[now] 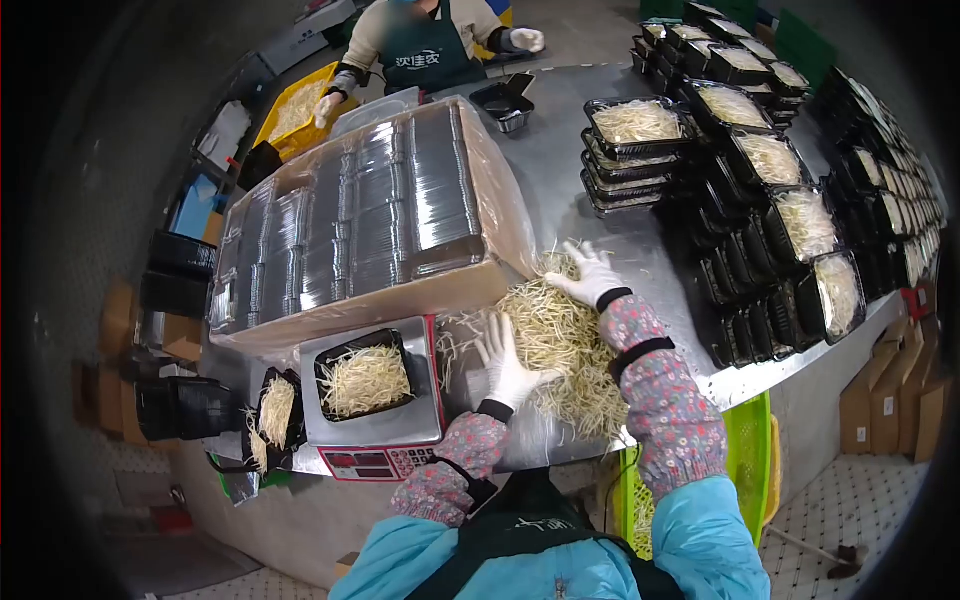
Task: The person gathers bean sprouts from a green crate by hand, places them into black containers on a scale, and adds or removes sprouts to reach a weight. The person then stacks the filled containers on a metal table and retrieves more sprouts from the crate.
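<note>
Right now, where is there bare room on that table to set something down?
The widest bare steel lies between the carton and the filled tray stacks. A narrower strip runs between those stacks and the loose sprouts. Around the scale it is crowded.

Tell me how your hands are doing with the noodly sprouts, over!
Left hand, right hand: gloved, open, on bean sprouts. Sprouts: loose pile. Digital scale close on left, lid carton just beyond.

“佳农” (partly legible) on co-worker's apron (430, 40)
</note>
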`<action>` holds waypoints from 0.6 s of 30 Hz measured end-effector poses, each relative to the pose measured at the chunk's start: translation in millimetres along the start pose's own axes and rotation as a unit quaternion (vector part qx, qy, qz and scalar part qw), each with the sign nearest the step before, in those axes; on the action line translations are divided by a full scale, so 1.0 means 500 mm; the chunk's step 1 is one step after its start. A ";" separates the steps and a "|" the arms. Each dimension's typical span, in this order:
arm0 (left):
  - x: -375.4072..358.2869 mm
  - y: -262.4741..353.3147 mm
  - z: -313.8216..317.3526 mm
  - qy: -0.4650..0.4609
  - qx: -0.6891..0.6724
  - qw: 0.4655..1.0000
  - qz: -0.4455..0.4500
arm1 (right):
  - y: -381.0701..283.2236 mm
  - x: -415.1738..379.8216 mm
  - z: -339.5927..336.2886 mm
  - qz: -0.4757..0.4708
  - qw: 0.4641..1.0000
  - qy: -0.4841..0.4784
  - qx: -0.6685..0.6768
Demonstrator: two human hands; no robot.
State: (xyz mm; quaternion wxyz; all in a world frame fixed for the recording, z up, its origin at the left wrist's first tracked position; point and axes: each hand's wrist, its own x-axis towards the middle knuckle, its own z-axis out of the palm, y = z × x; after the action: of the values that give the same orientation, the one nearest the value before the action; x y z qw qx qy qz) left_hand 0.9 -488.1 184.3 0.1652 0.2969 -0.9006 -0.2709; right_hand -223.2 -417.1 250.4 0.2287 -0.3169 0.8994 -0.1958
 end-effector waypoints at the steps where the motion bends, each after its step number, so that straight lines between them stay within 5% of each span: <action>1: 0.000 0.007 0.019 -0.033 0.015 0.999 0.016 | -0.012 0.008 0.010 -0.017 0.998 -0.056 -0.040; 2: -0.004 0.016 0.041 -0.067 0.029 0.997 0.032 | -0.017 0.010 0.020 -0.032 0.990 -0.112 -0.078; 6: -0.123 0.137 0.105 -0.055 -0.003 0.997 0.049 | 0.066 -0.074 0.065 -0.115 0.985 -0.093 -0.090; 10: -0.301 0.233 0.110 -0.287 -0.043 0.941 0.174 | 0.214 -0.324 0.026 -0.084 0.990 -0.074 -0.085; 14: -0.386 0.255 0.109 -0.515 -0.120 0.755 0.387 | 0.349 -0.624 0.021 0.022 0.996 -0.015 -0.088; 16: -0.369 0.253 0.104 -0.664 -0.132 0.620 0.397 | 0.419 -0.763 0.059 0.084 0.981 -0.105 -0.139; 18: -0.323 0.224 0.072 -0.585 -0.270 0.695 0.319 | 0.451 -0.864 0.070 0.109 0.928 -0.258 -0.245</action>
State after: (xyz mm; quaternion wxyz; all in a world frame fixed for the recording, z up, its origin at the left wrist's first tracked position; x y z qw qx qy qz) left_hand 58.6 -297.5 199.1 -0.2455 -0.2841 -0.7444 -0.5522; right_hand -12.8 23.5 233.4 0.3882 -0.3025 0.8583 0.1456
